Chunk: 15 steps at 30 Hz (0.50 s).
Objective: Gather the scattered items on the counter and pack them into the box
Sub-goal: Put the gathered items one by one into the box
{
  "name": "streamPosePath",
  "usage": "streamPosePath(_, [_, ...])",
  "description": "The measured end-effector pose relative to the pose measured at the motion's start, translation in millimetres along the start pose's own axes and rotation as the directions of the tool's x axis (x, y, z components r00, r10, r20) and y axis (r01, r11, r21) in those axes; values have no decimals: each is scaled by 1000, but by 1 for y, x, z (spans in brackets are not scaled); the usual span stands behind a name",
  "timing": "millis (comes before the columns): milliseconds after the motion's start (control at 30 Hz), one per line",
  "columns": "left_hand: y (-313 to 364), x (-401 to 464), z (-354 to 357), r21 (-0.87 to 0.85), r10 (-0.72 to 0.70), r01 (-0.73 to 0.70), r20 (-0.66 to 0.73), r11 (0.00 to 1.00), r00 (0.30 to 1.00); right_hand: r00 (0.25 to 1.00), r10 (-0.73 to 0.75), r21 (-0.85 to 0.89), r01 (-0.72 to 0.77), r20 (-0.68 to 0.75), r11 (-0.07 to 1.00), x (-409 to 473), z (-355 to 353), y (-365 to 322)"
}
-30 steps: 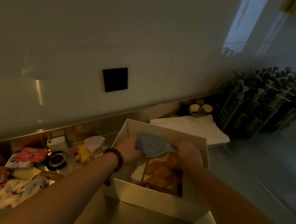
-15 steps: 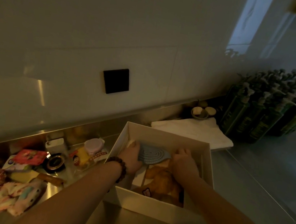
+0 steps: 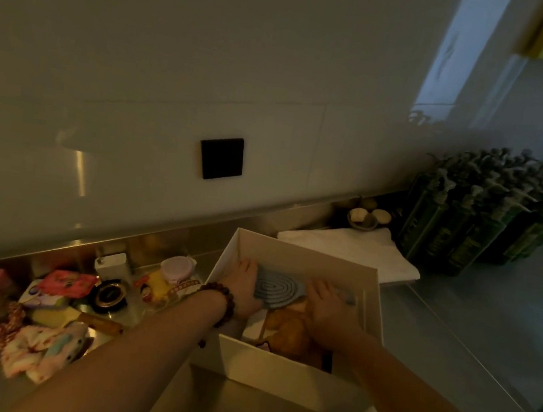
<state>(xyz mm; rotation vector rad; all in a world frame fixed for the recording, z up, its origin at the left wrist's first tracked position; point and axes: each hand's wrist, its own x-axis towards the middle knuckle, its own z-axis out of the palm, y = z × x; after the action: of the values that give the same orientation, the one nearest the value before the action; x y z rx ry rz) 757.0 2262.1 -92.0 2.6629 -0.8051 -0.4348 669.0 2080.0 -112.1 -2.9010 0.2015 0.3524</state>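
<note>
Box (image 3: pixel 292 374) sits mid-counter, scattered items (image 3: pixel 53 301) still piled to its left. Left hand (image 3: pixel 245 292) and right hand (image 3: pixel 327 308) inside, fingers fairly flat, pressing blue hairbrush (image 3: pixel 278 289) down. Step: seating brush. Next: reach left, grab another item.

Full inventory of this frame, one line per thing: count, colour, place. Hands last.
White cardboard box: 1, white, on the counter, centre.
Grey-blue oval ridged brush: 1, grey-blue, in the box, between both hands.
Orange-brown soft item: 1, orange-brown, in the box under the brush; kind unclear.
Folded white towel: 1, white, behind the box.
Green pump bottles: many, dark green, back right.
Small dish with pale round items: 1, by the wall.
Black square wall plate: 1, black, on the wall.
Scattered small items: many, mixed colours, on the counter, left.
Beaded bracelet: 1, dark, on the left wrist.
Left hand: on the brush's left edge.
Right hand: on the brush's right end.
</note>
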Motion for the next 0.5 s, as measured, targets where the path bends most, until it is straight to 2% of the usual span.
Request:
streamPosePath(133, [2, -22, -25, -58, 75, -81, -110, 995, 991, 995, -17, 143, 30, -95, 989, -7, -18, -30])
streamPosePath(233, [-7, -46, -42, -107, 79, -106, -232, 989, 970, 973, -92, 236, 142, -212, 961, -17, -28, -64])
streamPosePath(367, [-35, -81, -55, -105, -26, -16, -383, 994, 923, 939, -216, 286, 291, -266, 913, -24, -32, -117])
streamPosePath(500, [-75, -123, -60, -151, -142, 82, -447, 985, 883, 878, -373, 290, 457, -299, 841, -27, -23, -170])
